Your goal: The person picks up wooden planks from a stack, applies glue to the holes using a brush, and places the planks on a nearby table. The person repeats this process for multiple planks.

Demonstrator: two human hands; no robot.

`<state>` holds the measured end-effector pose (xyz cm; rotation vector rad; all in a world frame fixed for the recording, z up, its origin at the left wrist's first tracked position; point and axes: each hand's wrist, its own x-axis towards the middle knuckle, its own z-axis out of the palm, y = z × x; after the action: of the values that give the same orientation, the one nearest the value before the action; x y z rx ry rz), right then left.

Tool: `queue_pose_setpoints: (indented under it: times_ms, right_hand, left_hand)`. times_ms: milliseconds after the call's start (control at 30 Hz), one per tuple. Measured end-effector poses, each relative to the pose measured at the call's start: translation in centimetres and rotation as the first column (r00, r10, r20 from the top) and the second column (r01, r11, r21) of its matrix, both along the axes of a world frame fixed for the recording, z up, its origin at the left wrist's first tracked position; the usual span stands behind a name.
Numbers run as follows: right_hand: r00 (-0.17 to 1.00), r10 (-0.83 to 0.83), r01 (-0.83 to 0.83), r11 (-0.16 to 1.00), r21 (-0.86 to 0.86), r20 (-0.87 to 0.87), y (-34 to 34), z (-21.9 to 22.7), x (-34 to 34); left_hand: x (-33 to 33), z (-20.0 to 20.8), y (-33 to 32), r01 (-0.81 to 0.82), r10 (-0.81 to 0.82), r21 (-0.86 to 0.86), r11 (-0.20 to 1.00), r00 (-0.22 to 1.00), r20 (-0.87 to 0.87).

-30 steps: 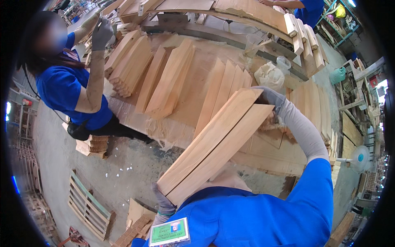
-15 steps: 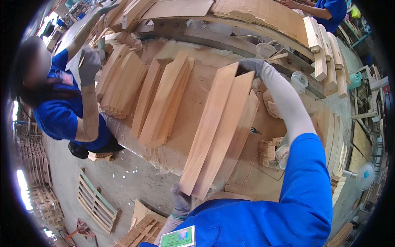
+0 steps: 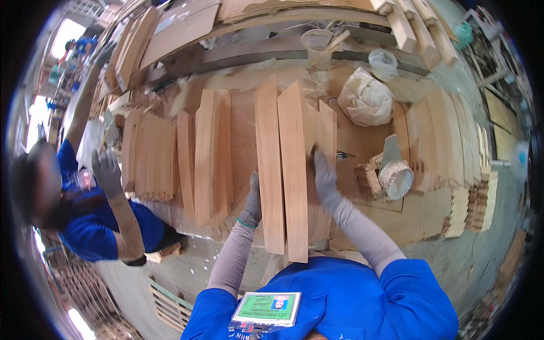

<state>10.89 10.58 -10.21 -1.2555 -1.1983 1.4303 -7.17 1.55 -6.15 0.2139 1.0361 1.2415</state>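
Down low, closest of all, is a blue shirt (image 3: 340,300) with a green card (image 3: 266,309) clipped on it. Two arms in grey sleeves go up from it to the planks.

Both hands wear grey gloves. The left hand (image 3: 251,201) is pressed on the left edge of a long plank (image 3: 268,170). Its fingers are close together, and it holds that plank from the side. The right hand (image 3: 324,177) lies flat on the right side of a second plank (image 3: 294,170), fingers stretched out and pointing up. A third plank (image 3: 327,141) is partly under that hand. The three planks lie side by side on the surface (image 3: 243,141), running away from the person. Their near ends stick out past the edge of the surface.

Left of them lie more planks (image 3: 207,158) in a row, then a tight stack (image 3: 148,156) of thin ones.

Right of the hands sit a small wood block (image 3: 368,180) and a round roll (image 3: 396,178). Past these, more boards (image 3: 447,141) are lined up near the right edge.

Farther back are a lumpy white bag (image 3: 367,102), a clear cup (image 3: 317,48) with a stick in it, and a second cup (image 3: 383,61).

At the far left another person in blue has a gloved hand (image 3: 106,173) raised, fingers open.
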Motion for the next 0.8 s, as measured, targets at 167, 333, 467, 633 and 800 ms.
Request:
queue_pose_setpoints:
  times_ms: [167,333,467,633,800]
  right_hand:
    - [0.989,-0.011,-0.003,0.996,-0.092,-0.149,-6.7,-0.1,-1.2]
    - [0.985,-0.006,-0.003,0.999,-0.053,-0.174,-7.6,1.3,-2.0]
    - [0.983,-0.100,0.073,0.983,-0.169,-0.154,-7.9,1.8,-3.7]
    - [0.993,-0.052,0.034,0.986,-0.161,-0.111,-6.9,1.4,-3.2]
    - [0.999,0.000,0.005,0.989,-0.149,0.036,-5.9,-0.2,-2.5]
  left_hand:
    - [0.1,-0.4,0.5,0.103,-0.102,0.066,0.992,0.995,-0.017]
    - [-0.6,-3.0,0.3,0.075,-0.074,0.021,0.997,0.997,-0.021]
    - [-1.3,-0.6,0.6,0.132,-0.137,0.037,0.991,0.962,0.234]
    - [-1.0,0.7,0.8,0.099,-0.097,0.003,0.995,0.967,0.238]
    - [-0.5,0.2,1.0,0.055,-0.047,-0.028,0.998,0.974,0.221]
